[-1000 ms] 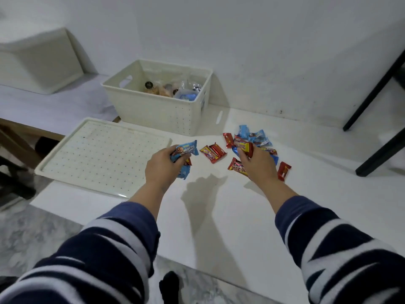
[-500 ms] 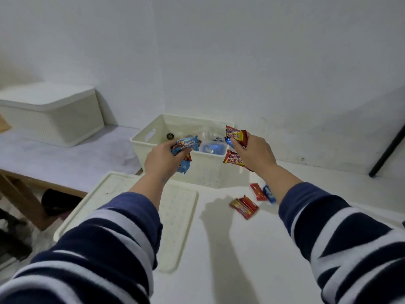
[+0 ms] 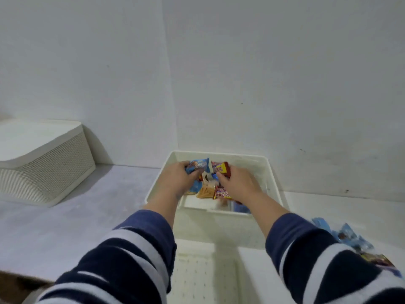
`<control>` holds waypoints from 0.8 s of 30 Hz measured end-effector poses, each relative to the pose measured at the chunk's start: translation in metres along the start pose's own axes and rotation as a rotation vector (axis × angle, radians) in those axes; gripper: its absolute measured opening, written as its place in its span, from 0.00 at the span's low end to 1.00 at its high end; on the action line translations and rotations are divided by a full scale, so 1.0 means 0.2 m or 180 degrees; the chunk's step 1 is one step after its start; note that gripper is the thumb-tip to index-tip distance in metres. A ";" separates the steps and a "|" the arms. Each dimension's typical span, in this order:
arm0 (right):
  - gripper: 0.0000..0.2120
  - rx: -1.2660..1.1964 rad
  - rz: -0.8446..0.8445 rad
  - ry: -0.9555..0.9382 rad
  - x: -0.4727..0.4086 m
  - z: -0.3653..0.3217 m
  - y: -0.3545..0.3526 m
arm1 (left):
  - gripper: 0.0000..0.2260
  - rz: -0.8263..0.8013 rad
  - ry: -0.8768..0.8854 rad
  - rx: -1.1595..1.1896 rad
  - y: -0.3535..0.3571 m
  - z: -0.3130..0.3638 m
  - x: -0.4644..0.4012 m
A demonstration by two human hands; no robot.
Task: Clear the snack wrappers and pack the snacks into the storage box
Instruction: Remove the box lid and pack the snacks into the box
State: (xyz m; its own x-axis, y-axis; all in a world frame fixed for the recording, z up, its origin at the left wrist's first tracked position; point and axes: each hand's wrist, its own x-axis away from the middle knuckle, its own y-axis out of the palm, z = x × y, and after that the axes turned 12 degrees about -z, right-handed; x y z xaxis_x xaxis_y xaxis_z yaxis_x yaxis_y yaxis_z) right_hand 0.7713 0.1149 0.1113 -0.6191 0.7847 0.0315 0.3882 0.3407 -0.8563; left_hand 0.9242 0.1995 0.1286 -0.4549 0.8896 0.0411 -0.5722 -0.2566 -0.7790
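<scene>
both hands were over the open storage box point(image 3: 166, 172): left hand point(image 3: 178, 179) gripped blue snacks point(image 3: 197, 165), right hand point(image 3: 237, 183) red ones point(image 3: 221, 167). next, probably, release them, then gather those on the tabletop point(image 3: 328, 207).

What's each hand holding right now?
Left hand: grips blue snack packets over the storage box.
Right hand: grips red snack packets over the same box.

Plain white walls point(image 3: 285, 73) above a pale marbled countertop point(image 3: 65, 227).
</scene>
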 end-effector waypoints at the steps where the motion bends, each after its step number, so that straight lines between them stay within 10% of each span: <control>1: 0.15 0.0030 -0.0168 0.0103 -0.06 0.00 0.06 | 0.16 -0.0130 -0.0089 -0.0134 0.02 -0.05 -0.08; 8: 0.20 0.0441 -0.1244 0.0749 -0.33 0.01 0.45 | 0.17 -0.1327 -0.0728 -0.1309 0.22 -0.34 -0.38; 16: 0.35 -0.0567 -0.1538 0.1143 -0.43 -0.02 0.42 | 0.41 -0.1427 -0.0697 -0.1027 0.26 -0.40 -0.41; 24: 0.29 -0.0501 -0.1512 0.0952 -0.30 -0.07 0.26 | 0.35 -0.1191 -0.0555 -0.1545 0.21 -0.29 -0.33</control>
State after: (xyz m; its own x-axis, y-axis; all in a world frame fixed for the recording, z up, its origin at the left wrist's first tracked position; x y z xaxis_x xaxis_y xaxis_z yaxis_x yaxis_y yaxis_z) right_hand 0.8377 0.0930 0.0723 -0.5393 0.6313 0.5573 0.2260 0.7460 -0.6264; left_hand 0.9691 0.1526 0.0567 -0.4119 0.8008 0.4348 -0.3580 0.2965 -0.8854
